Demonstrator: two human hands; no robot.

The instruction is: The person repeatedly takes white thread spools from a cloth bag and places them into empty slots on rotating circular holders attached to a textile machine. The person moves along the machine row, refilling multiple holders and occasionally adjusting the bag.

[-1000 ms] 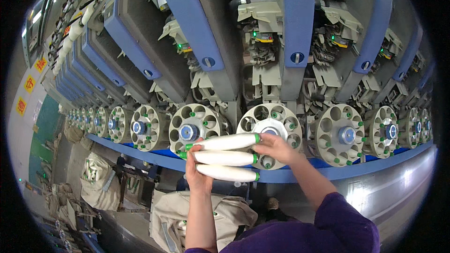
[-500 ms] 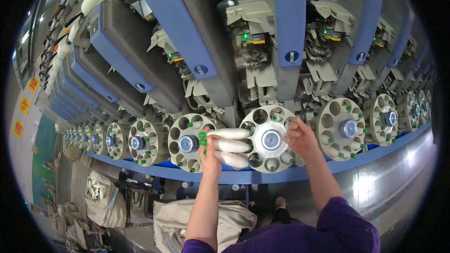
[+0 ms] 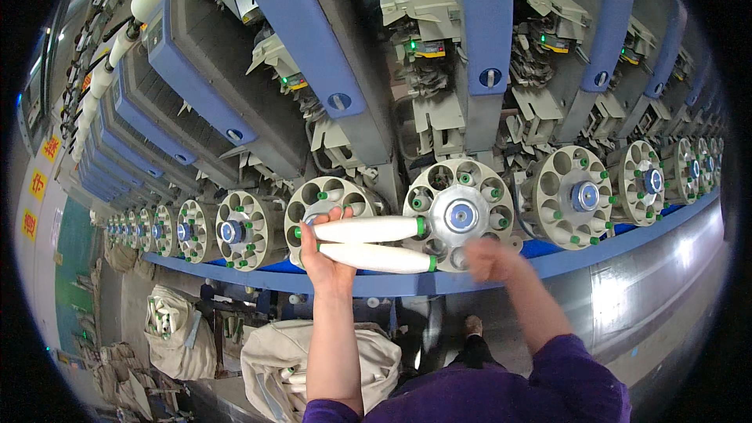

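My left hand [image 3: 327, 266] holds two white yarn bobbins, one above the other. The upper yarn bobbin [image 3: 368, 229] and the lower yarn bobbin [image 3: 380, 258] lie nearly level, their green ends pointing right toward a round magazine [image 3: 504, 202]. That magazine has a ring of pockets, several with green-tipped bobbins inside, around a silver hub with a blue centre [image 3: 461, 215]. Over its lower right rim is my right hand [image 3: 492, 260], smeared by motion and hiding part of the rim. Whether its fingers hold anything does not show. Behind my left hand stands another magazine [image 3: 294, 211], partly covered.
More round magazines line a blue rail [image 3: 376, 286] to both sides. Above them rise blue-and-grey machine units [image 3: 486, 23]. Below the rail sit a cream cloth sack [image 3: 262, 360] with bobbins in it and a second sack [image 3: 184, 345] farther left.
Three bobbins showed in my left hand before; now two do, pointing farther right. My right hand has moved down from the magazine's upper right side to its lower right. The view has shifted slightly.
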